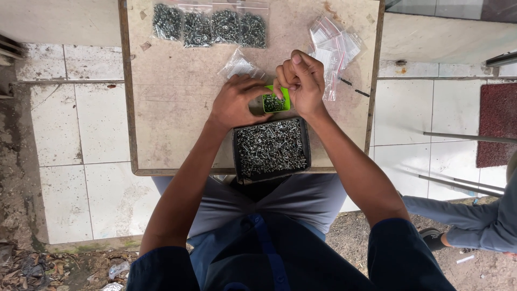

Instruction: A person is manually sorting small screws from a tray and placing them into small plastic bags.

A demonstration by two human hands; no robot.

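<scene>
My left hand [234, 102] cups the small green cup [276, 101] of screws, fingers curled on its side; my right hand [301, 81] hovers just above it, fingertips pinched together — on screws, I think; the black tray [271, 148] lies just nearer me; best to steady the cup — pinch few at once.
</scene>
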